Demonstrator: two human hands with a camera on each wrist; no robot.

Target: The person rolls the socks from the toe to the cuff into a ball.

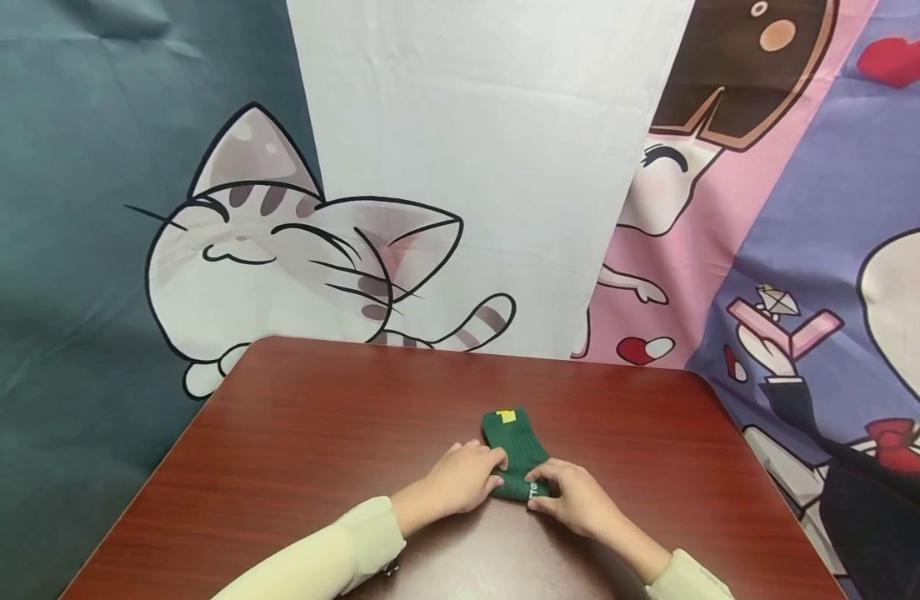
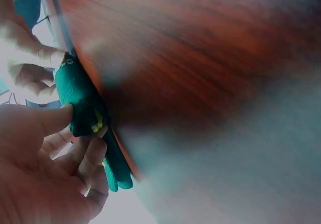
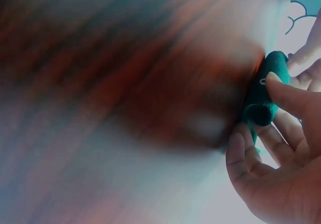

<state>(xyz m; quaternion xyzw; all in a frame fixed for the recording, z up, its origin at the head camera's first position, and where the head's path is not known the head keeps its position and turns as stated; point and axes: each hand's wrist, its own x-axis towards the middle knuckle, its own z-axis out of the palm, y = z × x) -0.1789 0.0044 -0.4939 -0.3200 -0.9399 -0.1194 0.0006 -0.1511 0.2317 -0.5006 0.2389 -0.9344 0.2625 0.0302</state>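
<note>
A dark green ribbed sock [image 1: 516, 442] lies on the table, its end nearest the person turned over into a roll. White lettering shows near the right end of the roll, and a yellow patch marks the far end. My left hand [image 1: 463, 477] pinches the roll's left end between thumb and fingers. At the opposite end, my right hand [image 1: 572, 497] grips it the same way. In the left wrist view the rolled sock [image 2: 80, 86] spans both hands, with a flat length trailing beyond. The right wrist view shows the open hollow of the roll [image 3: 271, 83].
The reddish-brown wooden table [image 1: 340, 417] has rounded far corners and a glossy surface. Behind it hangs a cloth backdrop [image 1: 490, 167] with a cartoon cat and figures, close to the table's far edge.
</note>
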